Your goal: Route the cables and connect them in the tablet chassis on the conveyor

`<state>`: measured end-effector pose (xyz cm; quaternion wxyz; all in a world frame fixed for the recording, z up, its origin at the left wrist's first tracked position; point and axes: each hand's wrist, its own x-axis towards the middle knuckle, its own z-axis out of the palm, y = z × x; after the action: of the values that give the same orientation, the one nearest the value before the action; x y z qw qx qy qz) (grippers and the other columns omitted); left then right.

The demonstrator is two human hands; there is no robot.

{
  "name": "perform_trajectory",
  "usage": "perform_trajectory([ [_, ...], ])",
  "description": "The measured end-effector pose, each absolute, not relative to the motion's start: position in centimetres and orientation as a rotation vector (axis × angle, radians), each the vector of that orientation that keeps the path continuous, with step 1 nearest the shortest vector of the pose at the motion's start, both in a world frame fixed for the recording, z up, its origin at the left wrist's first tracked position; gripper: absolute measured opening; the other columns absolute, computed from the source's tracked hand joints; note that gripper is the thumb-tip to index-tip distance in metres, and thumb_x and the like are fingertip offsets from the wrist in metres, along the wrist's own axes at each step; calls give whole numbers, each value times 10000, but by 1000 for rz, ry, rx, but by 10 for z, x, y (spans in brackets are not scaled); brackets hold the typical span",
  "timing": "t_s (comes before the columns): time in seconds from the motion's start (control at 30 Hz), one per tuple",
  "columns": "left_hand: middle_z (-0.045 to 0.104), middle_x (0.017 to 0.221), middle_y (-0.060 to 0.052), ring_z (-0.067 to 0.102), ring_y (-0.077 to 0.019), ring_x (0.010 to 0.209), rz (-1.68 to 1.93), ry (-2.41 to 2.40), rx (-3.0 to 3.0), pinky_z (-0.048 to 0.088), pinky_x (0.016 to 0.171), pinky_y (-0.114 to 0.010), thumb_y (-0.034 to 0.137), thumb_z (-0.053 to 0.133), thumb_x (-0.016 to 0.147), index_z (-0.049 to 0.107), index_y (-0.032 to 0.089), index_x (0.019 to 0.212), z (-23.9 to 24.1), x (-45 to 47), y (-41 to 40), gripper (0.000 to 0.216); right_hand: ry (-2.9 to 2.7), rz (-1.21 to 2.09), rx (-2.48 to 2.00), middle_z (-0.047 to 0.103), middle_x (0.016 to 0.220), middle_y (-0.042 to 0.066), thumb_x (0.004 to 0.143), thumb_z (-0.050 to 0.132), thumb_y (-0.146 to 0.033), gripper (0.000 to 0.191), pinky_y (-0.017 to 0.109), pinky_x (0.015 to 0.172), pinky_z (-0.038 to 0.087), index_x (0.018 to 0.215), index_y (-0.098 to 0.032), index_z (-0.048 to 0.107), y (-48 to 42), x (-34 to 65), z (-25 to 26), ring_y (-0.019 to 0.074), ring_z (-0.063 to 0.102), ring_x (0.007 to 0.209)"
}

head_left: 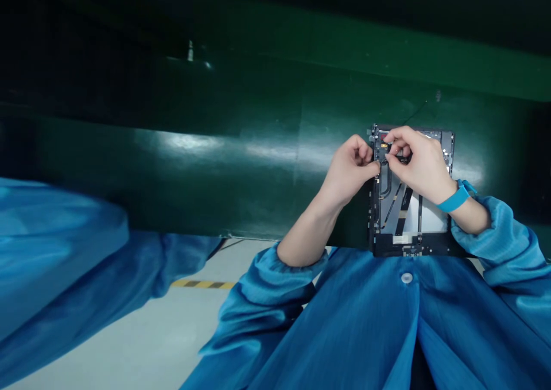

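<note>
An opened tablet [430, 215] lies at the front edge of the green bench, its inner boards, silver plate and dark flat ribbon cables [403, 211] exposed. Over its upper left part, my right hand [419, 160] is closed in a pinch, thumb and forefinger close together. Beside the left edge, my left hand [349, 169] has its fingers curled, with the thumb tip reaching onto the tablet's frame. A thin dark wire shows between the two hands, but whatever each set of fingertips grips is too small to make out. Part of the tablet's top is hidden under my right hand.
The green bench surface [258, 178] stretches left and away, with glare on it. A small shiny item [190, 50] is farther back. At the left, a co-worker's blue sleeve [55, 252] is near the bench edge. Yellow-black tape [202, 284] marks the floor.
</note>
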<state>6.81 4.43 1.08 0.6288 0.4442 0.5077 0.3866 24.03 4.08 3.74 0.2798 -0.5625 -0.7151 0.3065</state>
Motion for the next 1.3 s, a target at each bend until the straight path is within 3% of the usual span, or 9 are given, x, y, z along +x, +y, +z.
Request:
perform_trajectory([
  [0.27, 427, 685, 67, 382, -97, 606, 866, 1176, 1024, 341, 600, -255, 172, 792, 704, 393, 226, 724, 6, 70, 44, 403, -1953, 732, -1469, 700, 914, 37, 844, 570, -57, 288, 363, 857, 537, 1055, -229, 663, 42, 240, 35, 222, 674, 896],
  [0.47, 395, 668, 61, 394, -112, 603, 846, 1295, 993, 357, 600, -260, 127, 716, 787, 345, 233, 742, 10, 81, 45, 388, -1764, 385, -1594, 660, 1277, 121, 935, 650, -245, 242, 583, 1107, 500, 1172, -280, 689, 0, 280, 54, 348, 615, 1282],
  [0.57, 453, 732, 44, 463, -128, 652, 829, 1317, 1031, 430, 647, -275, 200, 704, 854, 446, 238, 827, 7, 78, 35, 263, -1530, 448, -1722, 548, 1533, 128, 945, 702, -335, 507, 627, 1216, 428, 1438, -311, 587, -38, 305, 39, 359, 487, 1491],
  [0.7, 620, 1209, -84, 622, -240, 1100, 840, 1425, 1377, 544, 985, -427, 443, 706, 929, 601, 258, 1302, -1, 71, -1, 430, -1416, 849, -1729, 357, 1752, 115, 984, 678, -412, 800, 621, 1307, 346, 1685, -321, 302, -88, 305, 15, 335, 357, 1622],
  [0.8, 451, 1590, -137, 425, -338, 1510, 941, 1435, 1598, 388, 1246, -554, 548, 636, 982, 508, 291, 1546, -1, 70, -25, 633, -1400, 899, -1654, 224, 1811, 72, 1008, 638, -417, 844, 611, 1344, 281, 1725, -335, 201, -109, 282, 22, 332, 243, 1668],
  [0.97, 470, 1695, -44, 415, -343, 1585, 1149, 1226, 1484, 373, 1308, -540, 562, 673, 979, 475, 385, 1605, 25, 47, -18, 680, -1423, 893, -1361, 90, 1834, -36, 983, 643, -506, 945, 594, 1358, 280, 1736, -383, 85, -96, 244, 61, 356, 151, 1686],
  [1.07, 600, 1602, -37, 548, -341, 1494, 1220, 1216, 1332, 458, 1267, -544, 487, 873, 836, 565, 326, 1547, 38, 1, 11, 791, -1615, 872, -1289, 187, 1818, 10, 955, 659, -581, 1001, 601, 1333, 332, 1733, -371, 64, -56, 242, 62, 360, 243, 1665],
  [1.17, 784, 1341, -36, 677, -370, 1330, 1302, 1382, 1285, 426, 1256, -661, 415, 1016, 598, 704, 198, 1378, 32, -70, 49, 868, -1753, 624, -1441, 434, 1692, 116, 992, 589, -569, 754, 635, 1290, 361, 1646, -283, 346, -6, 261, 40, 370, 382, 1589],
  [1.3, 782, 1288, 51, 631, -385, 1386, 1100, 1753, 1376, 317, 1243, -788, 476, 878, 742, 671, 280, 1388, 22, -155, 83, 706, -1761, 317, -1880, 688, 1290, 187, 1009, 546, -560, 449, 657, 1123, 458, 1233, -188, 661, 39, 287, 8, 403, 597, 1295],
])
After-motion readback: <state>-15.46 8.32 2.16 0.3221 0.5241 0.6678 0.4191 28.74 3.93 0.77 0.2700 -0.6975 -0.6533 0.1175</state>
